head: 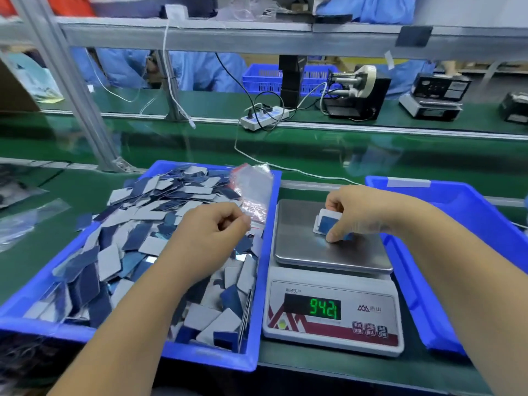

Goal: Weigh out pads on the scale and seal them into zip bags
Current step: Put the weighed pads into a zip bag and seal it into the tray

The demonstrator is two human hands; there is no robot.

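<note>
A blue bin (pixel 265 270) at left is heaped with loose blue and grey pads (pixel 148 221). Clear zip bags (pixel 251 192) with red strips lie at its far right corner. My left hand (pixel 211 232) hovers over the pads, its fingers curled and pinching the near edge of a zip bag. On the steel pan of the scale (pixel 331 252) my right hand (pixel 360 212) grips a small stack of pads (pixel 325 222), standing on edge on the pan. The green display (pixel 325 308) shows digits.
A second blue bin (pixel 445 238) stands right of the scale. Beyond runs a green conveyor belt (pixel 257 147) with a white power strip (pixel 263 117), cables, a label dispenser (pixel 357 92) and another scale (pixel 431 104). People in blue coats work across the line.
</note>
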